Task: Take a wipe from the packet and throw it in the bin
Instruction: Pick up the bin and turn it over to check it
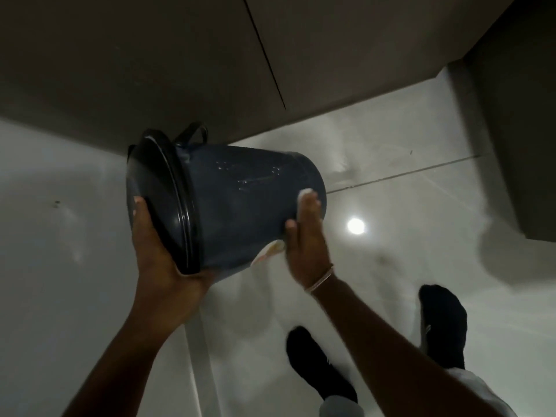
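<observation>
A dark blue bin (240, 203) with a black lid (162, 200) is held up off the floor, tipped on its side with the lid facing left. My left hand (159, 251) grips the lid end from below. My right hand (307, 239) presses flat against the bin's base end, with a white wipe (302, 195) pinned under its fingers. A pale label or scrap (269, 251) shows at the bin's lower edge beside my right palm. The wipe packet is not in view.
A glossy white tiled floor (406, 266) lies below, with a lamp reflection (356, 226). Brown cabinet fronts (180, 70) run along the top and a cabinet side (517, 145) at the right. My feet in black socks (319, 365) stand at the lower right.
</observation>
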